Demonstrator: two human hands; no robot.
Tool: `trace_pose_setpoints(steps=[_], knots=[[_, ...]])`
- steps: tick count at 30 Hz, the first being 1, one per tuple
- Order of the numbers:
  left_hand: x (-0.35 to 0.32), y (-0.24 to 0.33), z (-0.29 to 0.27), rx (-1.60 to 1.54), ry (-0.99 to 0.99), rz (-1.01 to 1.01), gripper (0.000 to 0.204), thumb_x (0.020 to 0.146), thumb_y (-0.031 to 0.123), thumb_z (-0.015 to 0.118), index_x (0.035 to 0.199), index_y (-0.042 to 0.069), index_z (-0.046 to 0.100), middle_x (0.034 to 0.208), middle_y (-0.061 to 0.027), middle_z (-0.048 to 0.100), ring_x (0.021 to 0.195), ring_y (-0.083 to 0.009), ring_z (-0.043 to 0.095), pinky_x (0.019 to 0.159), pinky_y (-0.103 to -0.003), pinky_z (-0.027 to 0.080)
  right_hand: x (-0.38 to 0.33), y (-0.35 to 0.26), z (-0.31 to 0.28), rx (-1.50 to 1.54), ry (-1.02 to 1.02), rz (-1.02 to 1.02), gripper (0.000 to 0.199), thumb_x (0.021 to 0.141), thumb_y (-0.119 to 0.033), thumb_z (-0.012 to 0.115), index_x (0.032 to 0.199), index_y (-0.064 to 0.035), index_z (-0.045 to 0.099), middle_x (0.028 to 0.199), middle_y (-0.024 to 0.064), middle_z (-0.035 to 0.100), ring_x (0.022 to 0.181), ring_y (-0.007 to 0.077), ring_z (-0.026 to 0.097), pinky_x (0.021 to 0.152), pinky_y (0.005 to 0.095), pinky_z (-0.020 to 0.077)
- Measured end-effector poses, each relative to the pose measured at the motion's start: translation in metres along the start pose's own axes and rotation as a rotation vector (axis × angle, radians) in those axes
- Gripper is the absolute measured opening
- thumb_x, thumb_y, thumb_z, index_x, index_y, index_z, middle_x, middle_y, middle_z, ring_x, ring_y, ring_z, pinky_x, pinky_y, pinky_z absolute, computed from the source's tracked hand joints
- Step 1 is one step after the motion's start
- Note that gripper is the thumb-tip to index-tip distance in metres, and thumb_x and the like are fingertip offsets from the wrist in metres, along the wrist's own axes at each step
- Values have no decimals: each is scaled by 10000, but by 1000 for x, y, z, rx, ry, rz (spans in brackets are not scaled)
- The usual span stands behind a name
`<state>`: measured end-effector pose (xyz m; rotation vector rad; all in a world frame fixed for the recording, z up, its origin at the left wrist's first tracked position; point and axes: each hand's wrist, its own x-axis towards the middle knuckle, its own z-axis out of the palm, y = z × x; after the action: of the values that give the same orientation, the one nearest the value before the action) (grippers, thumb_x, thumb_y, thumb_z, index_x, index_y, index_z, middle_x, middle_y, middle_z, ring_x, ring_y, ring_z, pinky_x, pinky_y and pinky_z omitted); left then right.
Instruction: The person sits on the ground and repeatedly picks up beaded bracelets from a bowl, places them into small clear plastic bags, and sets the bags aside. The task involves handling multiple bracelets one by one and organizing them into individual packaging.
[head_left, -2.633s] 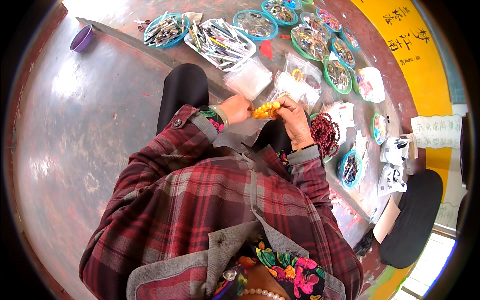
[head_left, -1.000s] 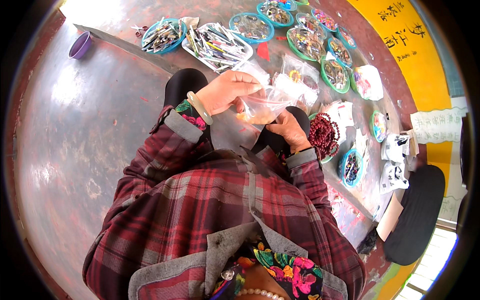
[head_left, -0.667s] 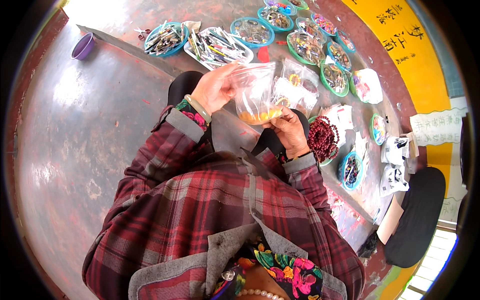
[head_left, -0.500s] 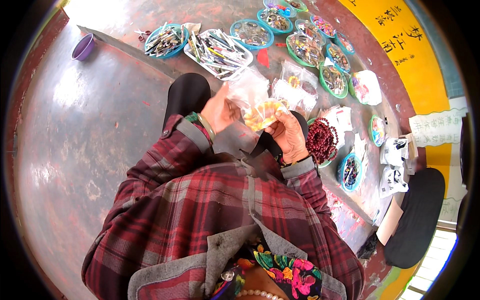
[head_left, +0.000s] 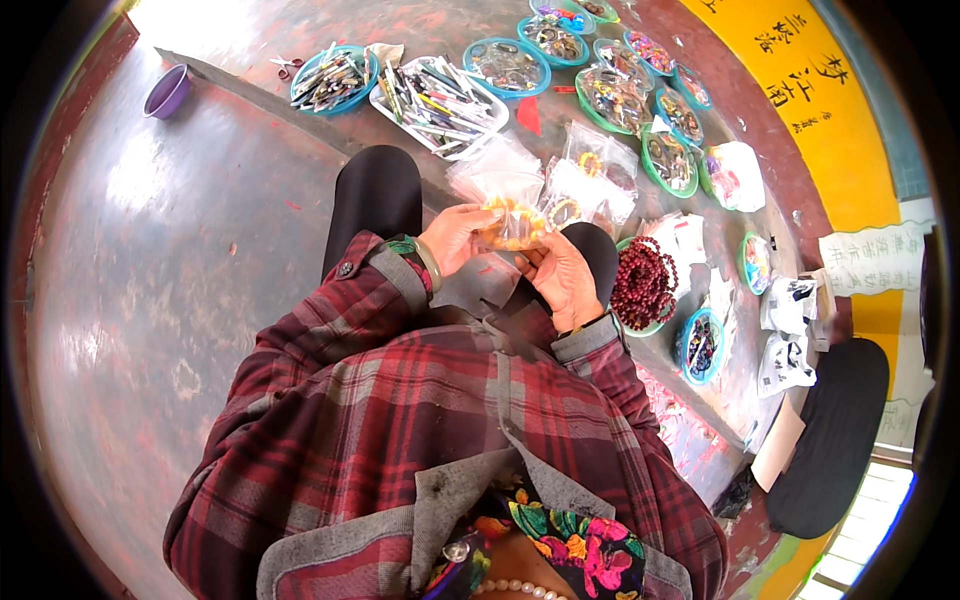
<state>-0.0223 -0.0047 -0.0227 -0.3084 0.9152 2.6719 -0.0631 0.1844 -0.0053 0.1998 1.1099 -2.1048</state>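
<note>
Between my hands is a small clear plastic bag (head_left: 513, 226) with yellow-orange beads inside, probably a bracelet. My left hand (head_left: 456, 238) pinches its left side, thumb on top. My right hand (head_left: 562, 277) grips its lower right edge, with the fingers curled beneath. Just beyond, a stack of clear bags (head_left: 497, 170) lies at the far side of my hands. Further right, a bagged yellow bead bracelet (head_left: 591, 163) rests on other flat bags, and a paler bead bracelet (head_left: 565, 212) lies nearer my right hand.
Dark red bead strings (head_left: 643, 285) fill a bowl at my right, beside a blue basket of dark beads (head_left: 702, 345). Ahead are a white tray of pens (head_left: 440, 105), a blue basket of pens (head_left: 335, 80) and scissors (head_left: 287, 68). A purple bowl (head_left: 166, 92) stands far left.
My left hand has come in from the left and now holds the bag's left side. The bag has shifted slightly left and lower, and my right hand has moved down to its lower edge.
</note>
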Motion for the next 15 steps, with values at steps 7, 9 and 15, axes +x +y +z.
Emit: trace_pose_setpoints(steps=[7,9,15], knots=[[2,-1,-5,370,-25,58,234,881,174,569,1051,16,590,939,-29,623,797,-89,581,711,-246,483,-3,-3,3,-156,85,109,257,839,-250,625,1012,-64,591,933,36,627,795,149,599,711,300,484],[2,-2,-5,377,-6,55,230,887,187,562,1047,25,593,934,-26,624,791,-87,581,711,-240,484,-3,-3,2,-163,93,55,234,836,-229,631,998,-64,593,918,30,629,789,144,599,714,310,482],[5,-5,-8,189,75,35,244,907,198,523,1064,18,574,970,-44,619,824,-113,594,730,-252,493,9,5,-13,-114,10,-208,168,848,-136,609,988,-44,588,912,28,629,812,144,606,721,310,494]])
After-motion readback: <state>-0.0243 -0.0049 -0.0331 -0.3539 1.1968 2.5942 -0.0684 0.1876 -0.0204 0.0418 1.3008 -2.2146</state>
